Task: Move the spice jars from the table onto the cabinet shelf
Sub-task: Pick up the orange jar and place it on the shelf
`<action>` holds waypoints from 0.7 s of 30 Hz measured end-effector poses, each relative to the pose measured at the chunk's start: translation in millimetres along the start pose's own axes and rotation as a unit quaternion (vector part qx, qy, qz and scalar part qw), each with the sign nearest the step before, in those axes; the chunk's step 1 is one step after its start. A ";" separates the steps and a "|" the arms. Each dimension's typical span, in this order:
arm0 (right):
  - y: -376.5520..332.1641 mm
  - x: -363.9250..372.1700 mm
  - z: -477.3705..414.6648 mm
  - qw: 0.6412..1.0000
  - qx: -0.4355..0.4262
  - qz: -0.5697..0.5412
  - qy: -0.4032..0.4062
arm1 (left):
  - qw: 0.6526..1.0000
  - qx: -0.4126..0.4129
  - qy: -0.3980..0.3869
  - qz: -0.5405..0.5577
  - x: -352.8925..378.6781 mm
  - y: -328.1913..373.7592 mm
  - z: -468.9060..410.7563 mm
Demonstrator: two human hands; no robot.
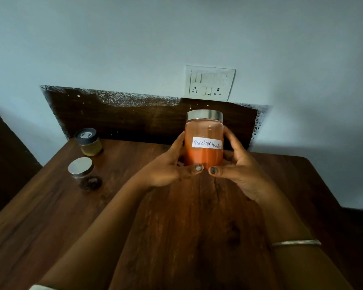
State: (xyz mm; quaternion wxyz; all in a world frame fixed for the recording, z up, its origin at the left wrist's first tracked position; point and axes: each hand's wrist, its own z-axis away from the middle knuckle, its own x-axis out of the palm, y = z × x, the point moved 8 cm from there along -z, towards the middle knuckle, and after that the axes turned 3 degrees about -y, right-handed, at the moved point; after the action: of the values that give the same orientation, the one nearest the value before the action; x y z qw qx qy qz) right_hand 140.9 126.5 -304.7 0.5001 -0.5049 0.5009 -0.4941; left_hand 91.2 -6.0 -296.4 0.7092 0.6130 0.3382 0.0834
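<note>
A glass jar of red chilli powder (204, 139) with a steel lid and a white handwritten label is held upright between both hands above the wooden table (176, 216). My left hand (172, 164) grips its left side and my right hand (237, 166) its right side, with both thumbs under the front. At the table's left stand two smaller jars: one with a black lid and yellowish contents (88, 141), and nearer me one with a steel lid and dark contents (83, 173). No cabinet shelf is in view.
A dark wooden back panel (124, 118) rises behind the table against a pale wall, with a white switch and socket plate (210, 82) above it. A dark piece of furniture (6, 160) stands at the left. A thin bangle (296, 243) circles my right wrist.
</note>
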 end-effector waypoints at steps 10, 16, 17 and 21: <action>-17.8 -6.9 13.7 0.991 -0.016 0.135 0.013 | 0.994 0.060 0.041 -0.087 4.2 24.2 4.6; -23.8 -12.9 27.3 0.983 -0.015 0.181 0.029 | 0.989 0.080 0.040 -0.114 7.0 29.2 0.3; -25.9 -13.9 29.3 0.983 -0.020 0.179 0.031 | 0.989 0.084 0.040 -0.115 7.7 31.1 -0.5; -39.3 -25.7 32.4 0.974 -0.053 0.210 0.070 | 0.982 0.108 0.047 -0.144 7.3 44.7 -7.3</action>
State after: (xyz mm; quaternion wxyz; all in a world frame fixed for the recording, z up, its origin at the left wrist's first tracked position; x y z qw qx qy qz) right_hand 173.5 152.5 -265.8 0.5292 -0.3780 0.6550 -0.3848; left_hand 105.8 14.3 -257.9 0.6268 0.6259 0.4633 -0.0280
